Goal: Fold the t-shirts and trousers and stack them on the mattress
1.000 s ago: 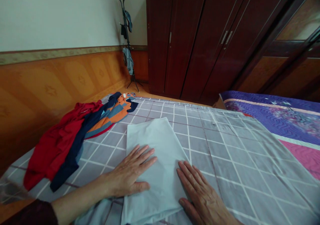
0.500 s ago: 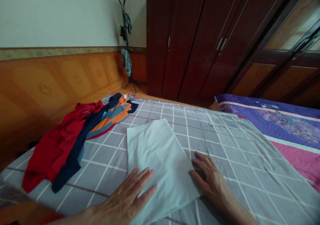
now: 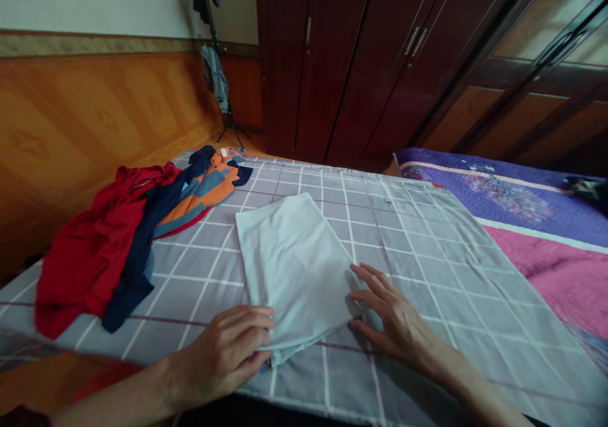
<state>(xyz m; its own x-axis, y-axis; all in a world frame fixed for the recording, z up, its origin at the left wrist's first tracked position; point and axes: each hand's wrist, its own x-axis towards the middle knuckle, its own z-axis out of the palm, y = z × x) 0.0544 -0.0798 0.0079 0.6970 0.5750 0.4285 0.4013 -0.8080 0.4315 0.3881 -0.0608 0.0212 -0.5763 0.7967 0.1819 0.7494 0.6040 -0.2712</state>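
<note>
Left hand (image 3: pixel 228 354) curled, fingers pinching near corner of folded cloth (image 3: pixel 294 268). Right hand (image 3: pixel 389 316) open, flat (fingers spread) against cloth's right edge, holding nothing.

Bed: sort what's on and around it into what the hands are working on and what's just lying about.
In hand:
- pale cloth, folded flat
- left hand, gripping its near corner
- right hand, at its right edge

Lying about:
- red garment
- navy garment
- orange striped shirt
- purple quilt
- coat stand
- wardrobe
</note>
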